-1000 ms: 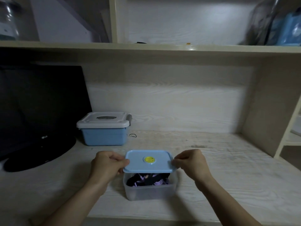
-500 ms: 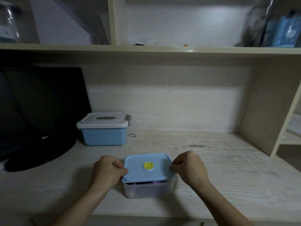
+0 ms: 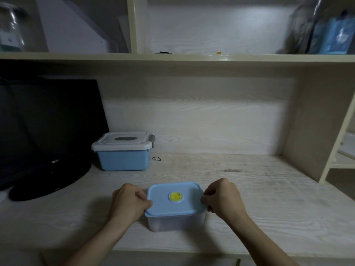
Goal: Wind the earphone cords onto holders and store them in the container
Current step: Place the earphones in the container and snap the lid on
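Head view — left hand (image 3: 129,203) and right hand (image 3: 223,198) gripping opposite edges of blue lid (image 3: 174,198), seated flat on clear container (image 3: 175,221).

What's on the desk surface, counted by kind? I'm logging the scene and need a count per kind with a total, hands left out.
Lidded plastic boxes: 2, the clear container with its blue lid and the blue storage box
Monitors: 1, the black monitor
Small black loops: 1, the loop by the storage box
Total: 4
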The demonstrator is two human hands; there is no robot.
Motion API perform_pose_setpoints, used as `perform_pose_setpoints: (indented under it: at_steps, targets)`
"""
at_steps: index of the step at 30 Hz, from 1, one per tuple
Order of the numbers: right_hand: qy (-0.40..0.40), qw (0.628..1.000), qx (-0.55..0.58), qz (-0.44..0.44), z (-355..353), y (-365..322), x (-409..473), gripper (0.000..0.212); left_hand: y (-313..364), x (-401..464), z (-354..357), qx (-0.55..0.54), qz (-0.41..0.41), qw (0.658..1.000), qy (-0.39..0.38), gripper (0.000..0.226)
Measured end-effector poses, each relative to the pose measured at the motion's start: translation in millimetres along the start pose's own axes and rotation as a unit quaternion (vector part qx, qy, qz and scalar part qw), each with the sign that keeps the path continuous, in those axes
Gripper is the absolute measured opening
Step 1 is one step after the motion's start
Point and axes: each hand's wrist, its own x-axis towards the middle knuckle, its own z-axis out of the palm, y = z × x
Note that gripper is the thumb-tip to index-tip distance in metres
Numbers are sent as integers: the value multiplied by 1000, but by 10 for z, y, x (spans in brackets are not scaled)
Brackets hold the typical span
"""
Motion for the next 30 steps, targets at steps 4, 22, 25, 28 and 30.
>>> perform_pose_setpoints:
  at_steps: [4, 22, 25, 28, 30]
  targets:
    - [-3, 1000, 23, 1, 18, 13, 8, 5, 15, -18, 9, 9, 3, 1000, 2, 18]
    - [-242, 948, 203, 42, -23, 158, 194, 58, -169, 83, 205, 57, 55, 983, -167, 54]
    - [-251, 947, 198, 39, -35, 163, 196, 60, -197, 27, 293, 53, 55, 986, -150, 54]
    - [-245, 946, 208, 48, -22, 163, 182, 59, -225, 13, 355, 73, 65, 987, -124, 53]
    - [-237, 940, 235, 65, -13, 189, 175, 58, -232, 10, 363, 70, 65, 988, -123, 54]
